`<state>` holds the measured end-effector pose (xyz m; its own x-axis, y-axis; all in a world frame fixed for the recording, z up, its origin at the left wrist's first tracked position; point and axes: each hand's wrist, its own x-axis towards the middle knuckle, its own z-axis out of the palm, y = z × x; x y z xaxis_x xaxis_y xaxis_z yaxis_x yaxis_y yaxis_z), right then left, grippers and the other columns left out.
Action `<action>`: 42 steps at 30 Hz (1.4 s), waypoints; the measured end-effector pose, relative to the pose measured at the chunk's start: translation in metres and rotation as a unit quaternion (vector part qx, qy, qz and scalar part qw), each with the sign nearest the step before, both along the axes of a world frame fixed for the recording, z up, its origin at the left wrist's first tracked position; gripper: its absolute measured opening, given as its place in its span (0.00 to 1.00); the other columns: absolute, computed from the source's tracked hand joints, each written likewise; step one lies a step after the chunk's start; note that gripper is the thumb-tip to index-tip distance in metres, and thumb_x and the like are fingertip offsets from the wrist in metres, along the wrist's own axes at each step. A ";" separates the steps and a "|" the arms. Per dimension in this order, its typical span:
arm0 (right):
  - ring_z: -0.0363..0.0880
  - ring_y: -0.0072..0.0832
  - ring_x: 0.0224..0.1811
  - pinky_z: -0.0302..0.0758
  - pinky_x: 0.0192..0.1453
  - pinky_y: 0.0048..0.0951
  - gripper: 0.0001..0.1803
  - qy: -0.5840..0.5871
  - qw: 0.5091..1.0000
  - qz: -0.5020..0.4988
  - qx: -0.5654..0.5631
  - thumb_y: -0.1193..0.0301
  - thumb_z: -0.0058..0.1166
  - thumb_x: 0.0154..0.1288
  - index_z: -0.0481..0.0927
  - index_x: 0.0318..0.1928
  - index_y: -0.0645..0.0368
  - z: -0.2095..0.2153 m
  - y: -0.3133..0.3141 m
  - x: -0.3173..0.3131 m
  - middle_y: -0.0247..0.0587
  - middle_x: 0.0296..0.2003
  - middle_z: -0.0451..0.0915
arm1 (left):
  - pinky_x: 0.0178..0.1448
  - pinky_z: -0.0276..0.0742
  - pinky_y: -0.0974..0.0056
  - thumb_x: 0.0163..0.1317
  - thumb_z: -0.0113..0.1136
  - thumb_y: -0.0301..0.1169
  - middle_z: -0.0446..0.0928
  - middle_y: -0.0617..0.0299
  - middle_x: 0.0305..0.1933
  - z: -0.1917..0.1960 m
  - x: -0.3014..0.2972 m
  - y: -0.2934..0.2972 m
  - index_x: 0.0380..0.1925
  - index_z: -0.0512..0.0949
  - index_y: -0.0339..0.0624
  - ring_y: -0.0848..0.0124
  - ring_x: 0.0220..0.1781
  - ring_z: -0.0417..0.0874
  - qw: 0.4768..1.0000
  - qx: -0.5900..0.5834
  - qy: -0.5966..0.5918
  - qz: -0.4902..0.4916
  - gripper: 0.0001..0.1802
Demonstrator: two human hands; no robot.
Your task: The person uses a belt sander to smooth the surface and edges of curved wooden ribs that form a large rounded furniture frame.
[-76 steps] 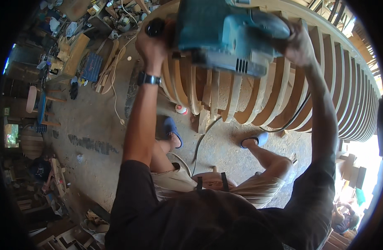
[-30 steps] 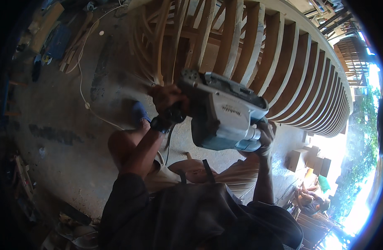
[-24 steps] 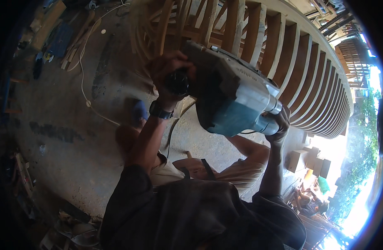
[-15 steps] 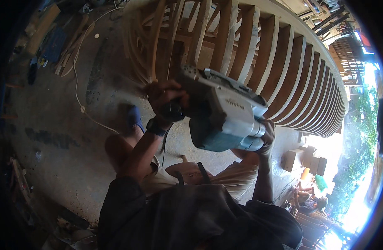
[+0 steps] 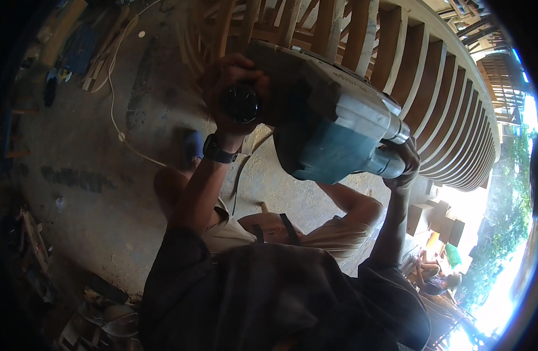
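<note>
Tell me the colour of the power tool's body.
Teal-blue lower housing with a grey top on the power tool, clearest in the head view.

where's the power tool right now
In the head view the teal and grey power tool sits upper centre, held up between the left hand on its black knob and the right hand at its rear, before the curved wooden ribs.

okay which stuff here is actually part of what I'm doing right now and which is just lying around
In use:
- teal power tool, held up in both hands
- left hand on its black front knob
- right hand on its rear handle
- ribbed wooden frame behind it

Lying about:
- white cord on the floor
- wood offcuts
- cardboard boxes
</note>
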<state>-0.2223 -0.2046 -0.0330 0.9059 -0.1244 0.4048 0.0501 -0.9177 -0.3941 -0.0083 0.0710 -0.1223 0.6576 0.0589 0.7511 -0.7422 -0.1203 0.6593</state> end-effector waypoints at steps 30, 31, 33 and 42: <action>0.83 0.38 0.42 0.68 0.50 0.39 0.12 -0.009 0.996 0.002 -0.093 0.68 0.68 0.46 0.80 0.32 0.53 -0.111 0.042 -0.087 0.37 0.33 0.80 | 0.47 0.68 0.56 0.56 0.60 0.36 0.67 0.54 0.41 -0.088 -0.069 0.048 0.31 0.69 0.44 0.64 0.31 0.70 0.968 0.239 -0.046 -0.062 0.12; 0.83 0.39 0.42 0.68 0.50 0.40 0.12 -0.010 0.998 0.004 -0.066 0.68 0.69 0.47 0.79 0.32 0.53 -0.109 0.041 -0.087 0.38 0.32 0.79 | 0.49 0.67 0.55 0.56 0.61 0.37 0.65 0.52 0.42 -0.085 -0.069 0.045 0.35 0.68 0.44 0.64 0.32 0.70 0.971 0.233 -0.041 -0.042 0.14; 0.83 0.35 0.41 0.65 0.51 0.39 0.12 -0.006 0.997 0.006 -0.072 0.68 0.69 0.47 0.79 0.32 0.51 -0.105 0.044 -0.084 0.35 0.32 0.79 | 0.48 0.65 0.55 0.60 0.59 0.43 0.63 0.55 0.41 -0.081 -0.062 0.037 0.35 0.69 0.43 0.62 0.38 0.69 0.980 0.189 -0.054 0.025 0.17; 0.83 0.34 0.43 0.64 0.51 0.39 0.12 0.030 0.992 -0.004 -0.120 0.69 0.67 0.43 0.79 0.31 0.51 -0.142 0.052 -0.093 0.34 0.34 0.81 | 0.50 0.62 0.51 0.60 0.59 0.47 0.64 0.53 0.43 -0.144 -0.063 0.039 0.34 0.68 0.43 0.58 0.47 0.64 0.992 0.117 -0.043 0.004 0.19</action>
